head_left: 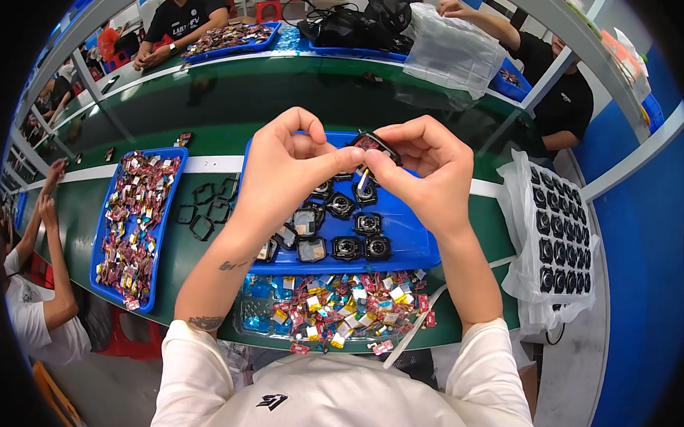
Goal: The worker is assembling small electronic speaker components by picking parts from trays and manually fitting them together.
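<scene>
From afar I'm looking into an electronics assembly workshop: a long green worktable, blue trays heaped with small circuit boards, co-workers alongside

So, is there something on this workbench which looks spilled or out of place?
Yes: one small red circuit board lies outside the long blue tray, just past its far end, apart from the heap inside. I cannot judge damage on the black watch case in the right hand.
</scene>
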Demonstrator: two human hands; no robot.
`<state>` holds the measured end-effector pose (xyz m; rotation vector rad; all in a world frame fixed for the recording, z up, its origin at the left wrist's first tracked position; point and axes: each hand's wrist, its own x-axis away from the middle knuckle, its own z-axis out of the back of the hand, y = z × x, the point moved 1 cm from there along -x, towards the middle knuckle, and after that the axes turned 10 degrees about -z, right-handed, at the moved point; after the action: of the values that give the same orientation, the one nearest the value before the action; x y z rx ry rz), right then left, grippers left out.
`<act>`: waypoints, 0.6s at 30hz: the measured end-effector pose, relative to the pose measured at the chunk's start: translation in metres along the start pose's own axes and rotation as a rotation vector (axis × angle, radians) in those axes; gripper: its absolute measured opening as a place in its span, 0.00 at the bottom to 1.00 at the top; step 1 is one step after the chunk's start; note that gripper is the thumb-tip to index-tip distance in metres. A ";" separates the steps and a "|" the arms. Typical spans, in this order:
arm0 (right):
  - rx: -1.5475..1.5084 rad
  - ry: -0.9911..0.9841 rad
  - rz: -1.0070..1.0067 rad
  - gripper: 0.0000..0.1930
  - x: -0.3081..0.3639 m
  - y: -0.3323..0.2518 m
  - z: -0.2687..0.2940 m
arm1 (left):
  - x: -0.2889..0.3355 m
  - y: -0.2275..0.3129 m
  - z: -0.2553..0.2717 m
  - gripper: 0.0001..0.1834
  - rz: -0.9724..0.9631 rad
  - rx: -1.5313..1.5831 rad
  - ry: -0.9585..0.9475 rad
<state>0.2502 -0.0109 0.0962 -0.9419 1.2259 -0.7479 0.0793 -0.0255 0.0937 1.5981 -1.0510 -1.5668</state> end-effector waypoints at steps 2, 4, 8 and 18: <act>-0.044 -0.037 -0.101 0.06 0.001 -0.001 -0.002 | -0.001 0.000 0.004 0.17 -0.005 -0.009 0.009; -0.047 -0.067 -0.088 0.05 -0.003 0.002 -0.002 | -0.002 0.004 0.010 0.15 0.076 -0.042 -0.062; 0.024 0.029 -0.168 0.06 -0.044 0.037 0.037 | -0.010 0.019 0.033 0.09 -0.076 -0.091 0.056; 0.759 0.321 -0.607 0.11 -0.087 0.205 0.152 | -0.015 0.027 0.057 0.15 -0.171 -0.227 0.026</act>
<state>0.3779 0.1842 -0.0397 -0.5485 0.7863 -1.7507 0.0207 -0.0198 0.1208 1.5793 -0.7094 -1.7052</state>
